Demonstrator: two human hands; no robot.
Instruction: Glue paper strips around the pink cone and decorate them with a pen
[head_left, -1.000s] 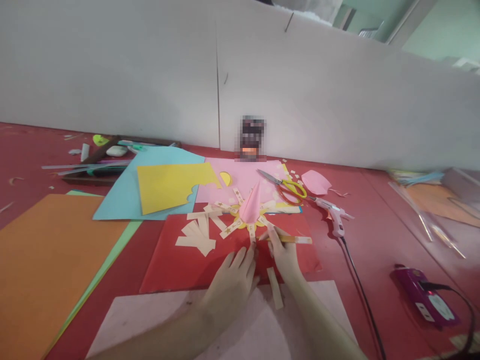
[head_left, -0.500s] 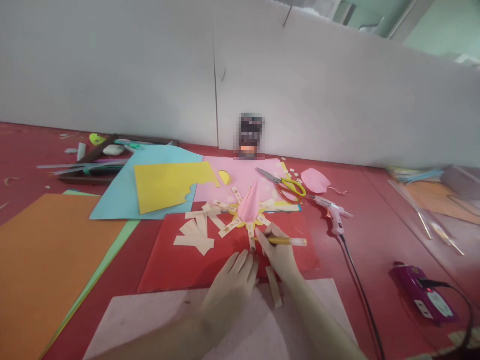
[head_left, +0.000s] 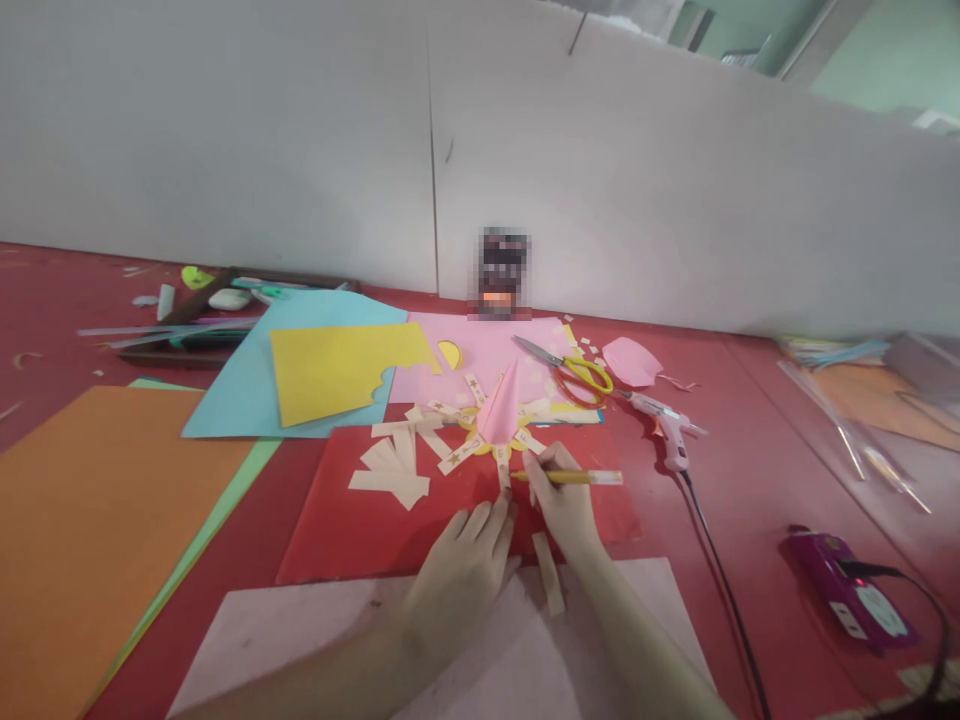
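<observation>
My right hand point(head_left: 564, 500) grips a gold pen point(head_left: 574, 478), its tip against a cream paper strip point(head_left: 502, 470) that carries small drawn marks. My left hand point(head_left: 471, 545) lies flat with its fingers stretched out, the fingertips at the lower end of that strip. Several such strips spread like rays from a yellow paper base under a pink paper cone point(head_left: 501, 408). Plain cream strips point(head_left: 390, 465) are heaped to the left on a red sheet point(head_left: 352, 540). One loose strip point(head_left: 548, 575) lies between my forearms.
Scissors point(head_left: 562, 365) and a pink glue gun point(head_left: 667, 425) with a black cord lie to the right, beyond them a purple power strip point(head_left: 847, 585). Yellow paper point(head_left: 330, 375), blue paper point(head_left: 232, 400) and orange paper point(head_left: 90, 510) lie left. A white partition point(head_left: 225, 130) stands behind.
My right hand and the pen have shifted very slightly to the right along the strip. My left hand stays nearly in place.
</observation>
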